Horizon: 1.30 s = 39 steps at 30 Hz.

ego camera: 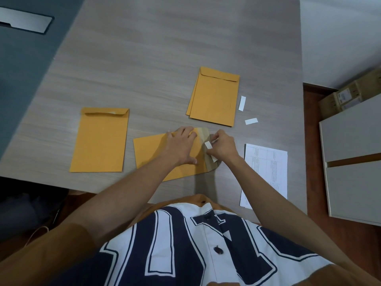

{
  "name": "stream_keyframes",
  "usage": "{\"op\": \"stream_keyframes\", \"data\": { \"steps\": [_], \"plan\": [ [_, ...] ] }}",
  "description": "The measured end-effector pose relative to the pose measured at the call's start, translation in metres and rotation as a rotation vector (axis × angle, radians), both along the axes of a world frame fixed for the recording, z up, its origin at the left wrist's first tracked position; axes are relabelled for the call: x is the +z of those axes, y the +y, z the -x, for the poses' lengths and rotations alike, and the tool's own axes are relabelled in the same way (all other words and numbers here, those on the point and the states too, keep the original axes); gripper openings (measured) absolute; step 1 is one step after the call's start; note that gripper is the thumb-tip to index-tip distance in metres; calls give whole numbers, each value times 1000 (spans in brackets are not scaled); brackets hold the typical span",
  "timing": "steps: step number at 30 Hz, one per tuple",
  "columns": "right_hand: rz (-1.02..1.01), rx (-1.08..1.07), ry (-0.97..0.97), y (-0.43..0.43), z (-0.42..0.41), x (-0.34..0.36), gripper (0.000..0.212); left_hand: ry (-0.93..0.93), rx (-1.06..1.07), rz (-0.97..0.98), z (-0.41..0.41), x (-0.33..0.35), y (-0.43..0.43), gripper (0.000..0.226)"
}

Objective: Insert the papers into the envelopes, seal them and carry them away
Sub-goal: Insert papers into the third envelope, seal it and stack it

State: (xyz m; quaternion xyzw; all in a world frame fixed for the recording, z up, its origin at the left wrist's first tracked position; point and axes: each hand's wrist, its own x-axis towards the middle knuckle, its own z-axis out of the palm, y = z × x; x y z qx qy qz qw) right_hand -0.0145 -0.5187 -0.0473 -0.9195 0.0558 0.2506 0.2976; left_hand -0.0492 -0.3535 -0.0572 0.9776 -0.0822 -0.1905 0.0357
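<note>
Here, left hand (181,146) lay spread flat on the rectangular orange paper envelope (150,153). Right hand (223,146) pinched a white paper strip (207,144) at its flap (211,165).

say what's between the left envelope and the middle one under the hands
Only bare table separates the left envelope from the middle envelope, in the head view.

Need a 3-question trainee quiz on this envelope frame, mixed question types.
1. True or false: the right hand pinches a white strip at the open flap of the middle envelope.
2. How many loose strips lie on the table right of the envelope stack?
3. The left hand is: A) lifted off the table B) pressing flat on the middle envelope C) a fist holding nothing.
Key: 1 true; 2 two; 3 B.
</note>
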Motion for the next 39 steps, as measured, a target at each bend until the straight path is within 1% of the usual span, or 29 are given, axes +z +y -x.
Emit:
{"op": "stream_keyframes", "data": {
  "steps": [2,4,7,11,14,16,19,23,26,27,29,31,33,36,39],
  "plan": [
    [-3,-7,14,-2,-2,0,43,2,1,-2,0,0,0,100],
    [-46,-50,16,-5,-4,1,36,3,3,-3,0,1,0,101],
    [-101,-154,15,-12,-9,5,26,2,10,4,-1,0,0,101],
    [-211,-336,63,-23,-23,9,23,-2,49,10,-2,-3,0,99],
    [-236,-431,4,-37,-42,17,18,-29,86,-3,-1,-5,-3,91],
    [-182,-503,-66,-50,-57,23,18,-57,110,-12,1,-6,-5,85],
    [-98,-556,-186,-69,-75,27,22,-69,150,-30,5,-6,-6,84],
    [30,-450,-229,-76,-71,31,20,-41,191,-70,7,-2,-8,84],
    [58,-292,-243,-61,-54,28,28,-39,227,-72,9,3,-5,78],
    [40,-214,-228,-53,-48,25,34,-39,233,-56,11,5,-4,76],
    [21,-4,-175,-36,-33,16,54,-33,232,-28,14,7,-1,72],
    [83,192,-159,-22,-21,10,76,-24,221,-5,18,7,4,66],
    [159,286,-202,-13,-13,5,85,-26,221,34,21,7,12,60],
    [275,341,-262,-2,-5,4,84,-57,231,42,27,5,21,65],
    [295,401,-336,7,6,4,66,-142,299,32,31,5,24,83]
  ]
}}
